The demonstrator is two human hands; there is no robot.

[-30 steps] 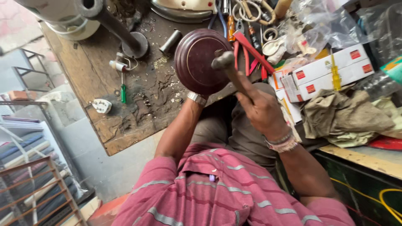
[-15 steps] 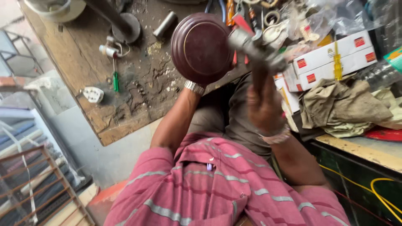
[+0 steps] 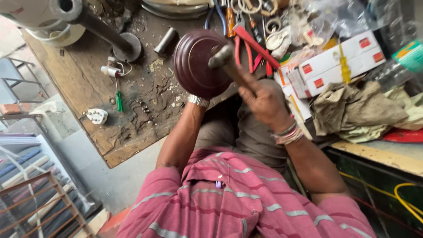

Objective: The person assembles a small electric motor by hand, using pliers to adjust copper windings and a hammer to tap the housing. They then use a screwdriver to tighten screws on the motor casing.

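A round maroon metal cover is held up on edge over the bench. My left hand is behind it and hidden; only the wrist with a metal watch band shows under the cover's lower rim. My right hand grips the wooden handle of a hammer, with thread bands on that wrist. The steel hammer head rests against the right part of the cover's face.
The worn wooden workbench carries a green screwdriver, a white plug, a metal cylinder, a dark metal stand and red pliers. To the right lie white boxes, crumpled cloth and a yellow cable.
Half a second ago the hammer was lifted off toward the cover's right edge. Its head is now back against the cover's face. The cover has stayed in my left hand.
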